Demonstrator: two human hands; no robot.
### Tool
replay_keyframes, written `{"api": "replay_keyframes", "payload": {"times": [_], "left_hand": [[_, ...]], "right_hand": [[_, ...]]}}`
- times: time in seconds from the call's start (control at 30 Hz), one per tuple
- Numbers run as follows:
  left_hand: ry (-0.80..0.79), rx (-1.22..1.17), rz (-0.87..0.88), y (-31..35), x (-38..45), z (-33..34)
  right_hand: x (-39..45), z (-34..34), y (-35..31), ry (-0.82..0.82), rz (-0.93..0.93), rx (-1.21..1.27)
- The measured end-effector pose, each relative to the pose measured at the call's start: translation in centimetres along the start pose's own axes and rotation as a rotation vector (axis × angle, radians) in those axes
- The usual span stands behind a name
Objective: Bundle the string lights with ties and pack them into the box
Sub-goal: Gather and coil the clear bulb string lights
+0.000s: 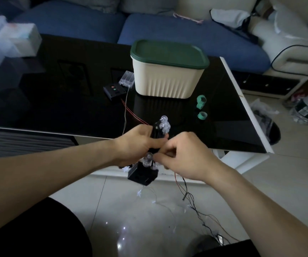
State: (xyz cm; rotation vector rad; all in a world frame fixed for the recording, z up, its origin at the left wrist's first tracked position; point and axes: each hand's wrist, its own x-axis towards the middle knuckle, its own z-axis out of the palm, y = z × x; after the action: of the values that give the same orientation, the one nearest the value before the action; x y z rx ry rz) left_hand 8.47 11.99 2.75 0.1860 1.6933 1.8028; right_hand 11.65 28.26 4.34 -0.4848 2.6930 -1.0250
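Loose wire [192, 199], lower centre: trails limp to the floor, tangle-prone.
Bundle [157, 143], mid-frame: left hand [136, 143] grips its middle; right hand [184, 156] pinches strands. Light, springy, bulbs likely fragile; hold mid-coil. Long axis near-upright, black pack lowest.
Ties [201, 106], tabletop [56, 101].
Box [168, 75], upper centre: lid on.

1. Glossy black table [56, 101], white edge trim
2. On it: cream ribbed box [166, 81] with green lid [170, 53] shut
3. Just left of box: clear battery holder [127, 79], black controller [114, 90] with red and green buttons
4. Right of box: two green tie rolls [201, 101] [202, 115]
5. Far left corner: blurred pale containers [10, 38]
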Motion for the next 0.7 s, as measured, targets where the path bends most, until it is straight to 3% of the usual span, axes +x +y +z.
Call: {"api": "replay_keyframes", "payload": {"times": [0.1, 0.2, 0.4, 0.53, 0.63, 0.7], "left_hand": [[0.024, 0.015, -0.048, -0.3, 0.1, 0.2], [0.002, -0.025, -0.075, 0.0, 0.3, 0.2], [-0.041, 0.091, -0.112, 0.7, 0.0, -0.2], [-0.003, 0.169, -0.126, 1.1, -0.1, -0.7], [-0.011, 0.051, -0.165, 1.1, -0.2, -1.5], [-0.023, -0.011, -0.187, 1.0, -0.2, -1.9]], "right_hand": [[-0.1, -0.5, 0.1, 0.144, -0.044, 0.038], [-0.2, -1.1, -0.2, 0.141, -0.032, 0.147], [0.1, -0.8, -0.6, 0.197, 0.006, 0.058], [0.1, -1.2, -0.6, 0.083, 0.059, 0.077], [0.0, -2.8, 0.6, -0.108, 0.149, 0.147], [-0.1, -3.8, 1.7, -0.149, 0.149, 0.204]]}}
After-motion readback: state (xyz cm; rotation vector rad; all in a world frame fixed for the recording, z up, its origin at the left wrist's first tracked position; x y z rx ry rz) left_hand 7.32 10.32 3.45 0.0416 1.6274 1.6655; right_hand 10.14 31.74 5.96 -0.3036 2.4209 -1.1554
